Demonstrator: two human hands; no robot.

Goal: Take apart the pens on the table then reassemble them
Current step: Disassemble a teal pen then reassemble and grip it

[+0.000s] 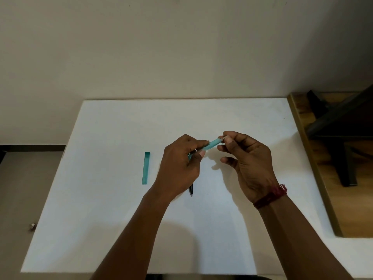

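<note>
Teal pen barrel point(214, 144) held above the table point(101, 219): left hand point(179, 168) grips its near end, right hand point(248, 162) pinches the far end. Probably disassembly; next calls for a steady pull.

No writing, brand or number can be read on the pen barrel point(213, 143) in the grip, nor on the loose pen piece point(145, 168) lying left of it.
</note>
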